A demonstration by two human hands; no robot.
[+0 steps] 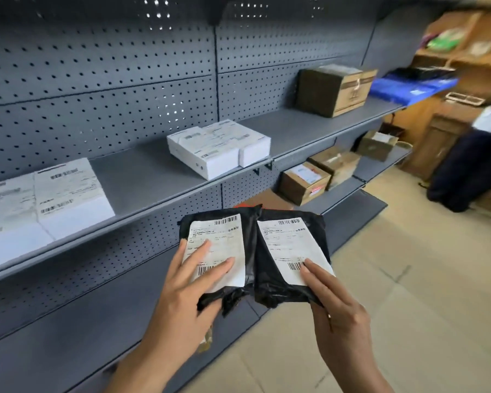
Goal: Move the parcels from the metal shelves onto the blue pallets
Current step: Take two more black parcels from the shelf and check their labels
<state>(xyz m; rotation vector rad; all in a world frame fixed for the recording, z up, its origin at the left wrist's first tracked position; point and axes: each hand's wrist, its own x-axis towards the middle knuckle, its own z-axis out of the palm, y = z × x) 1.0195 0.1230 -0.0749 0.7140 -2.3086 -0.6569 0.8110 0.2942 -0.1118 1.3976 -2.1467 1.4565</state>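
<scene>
Currently two black poly-bag parcels are off the shelving, held in the air in front of the lower tiers, labels up. Left parcel (227, 236) is grasped at its near end by the left hand (187, 282): two digits lie flat on the label, the rest are hidden beneath. Right parcel (287, 245) is pinched at its near corner by the right hand (338, 313), thumb on the barcode, fingers hidden under the bag. Inner edges of the two bags touch.

Risks, as judged. The film looks slick and both grips sit at one end, so the far ends go unsupported. A quick turn could let a bag slide out, the right one first, given its corner pinch.

Metal shelves (142, 180) carry more: white boxes (219, 148), a brown carton (335, 89) further right on that tier, small cartons (304, 184) below. With both hands full, nothing else can go this trip.

Blue shape (408, 86) at far right is blurred; pallet or not, cannot tell. A person in dark clothes (471, 165) stands near it, possibly in the carrying path, which makes a bump likely.
</scene>
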